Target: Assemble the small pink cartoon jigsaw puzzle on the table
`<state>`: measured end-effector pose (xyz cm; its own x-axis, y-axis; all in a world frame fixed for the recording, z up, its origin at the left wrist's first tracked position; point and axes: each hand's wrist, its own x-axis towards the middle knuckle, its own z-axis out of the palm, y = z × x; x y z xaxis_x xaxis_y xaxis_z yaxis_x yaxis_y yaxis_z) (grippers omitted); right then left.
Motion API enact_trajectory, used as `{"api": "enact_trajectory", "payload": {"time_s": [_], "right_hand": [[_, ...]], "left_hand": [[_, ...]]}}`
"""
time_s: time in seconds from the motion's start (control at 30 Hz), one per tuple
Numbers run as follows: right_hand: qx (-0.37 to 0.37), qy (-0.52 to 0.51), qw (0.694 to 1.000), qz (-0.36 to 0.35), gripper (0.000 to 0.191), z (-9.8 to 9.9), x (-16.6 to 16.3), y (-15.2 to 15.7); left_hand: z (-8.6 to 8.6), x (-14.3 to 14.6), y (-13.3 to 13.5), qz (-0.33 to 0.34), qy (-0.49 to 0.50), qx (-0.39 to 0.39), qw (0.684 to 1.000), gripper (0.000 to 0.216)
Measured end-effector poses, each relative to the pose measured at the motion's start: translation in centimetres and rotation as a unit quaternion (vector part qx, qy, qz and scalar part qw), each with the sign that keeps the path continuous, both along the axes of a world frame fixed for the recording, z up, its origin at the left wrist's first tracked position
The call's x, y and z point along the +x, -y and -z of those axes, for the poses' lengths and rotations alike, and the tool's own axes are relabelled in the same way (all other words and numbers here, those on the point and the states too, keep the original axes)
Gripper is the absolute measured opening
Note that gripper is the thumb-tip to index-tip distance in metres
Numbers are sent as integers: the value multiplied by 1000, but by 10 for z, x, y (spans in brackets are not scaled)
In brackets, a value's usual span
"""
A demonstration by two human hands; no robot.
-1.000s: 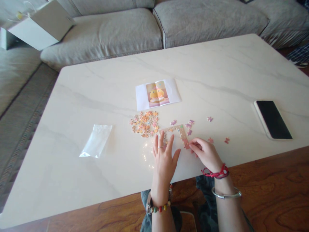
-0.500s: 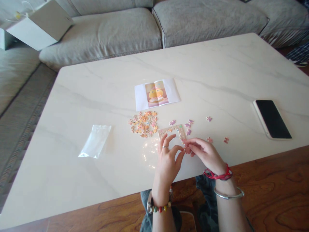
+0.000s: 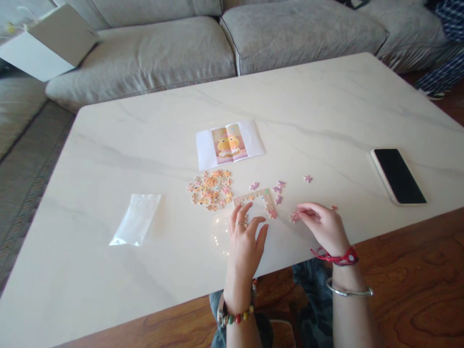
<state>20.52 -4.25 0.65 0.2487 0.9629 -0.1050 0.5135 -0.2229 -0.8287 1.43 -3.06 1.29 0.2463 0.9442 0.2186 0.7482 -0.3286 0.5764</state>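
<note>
Marbled desk (image 3: 308,104), partial puzzle border (image 3: 268,199) near front edge. Left hand (image 3: 245,244) at border's left side, grip spread; right hand (image 3: 325,227) at pink piece (image 3: 294,217), can't tell if pinching.

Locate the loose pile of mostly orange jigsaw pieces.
In the head view, the pile lies left of the partly assembled pastel puzzle border, just below the creased white paper sheet.

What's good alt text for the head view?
A person's left hand is over a partly assembled puzzle border on a pale table, the right hand at pink pieces beside it. Nearby lie heaped pieces, a printed picture and, farther out, a clear bag at left and a phone at right.
</note>
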Motion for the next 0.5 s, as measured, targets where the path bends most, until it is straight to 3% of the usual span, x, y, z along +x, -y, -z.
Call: {"api": "enact_trajectory", "payload": {"time_s": [0.17, 0.3, 0.5], "right_hand": [[34, 173, 981, 80, 18, -1, 33, 5], [70, 253, 955, 138, 24, -3, 64, 15], [52, 257, 963, 61, 23, 8, 88, 23]], "left_hand": [[3, -9, -2, -10, -8, 12, 1000, 12], [3, -17, -5, -19, -19, 28, 999, 13], [3, -20, -5, -28, -23, 37, 999, 13]]}}
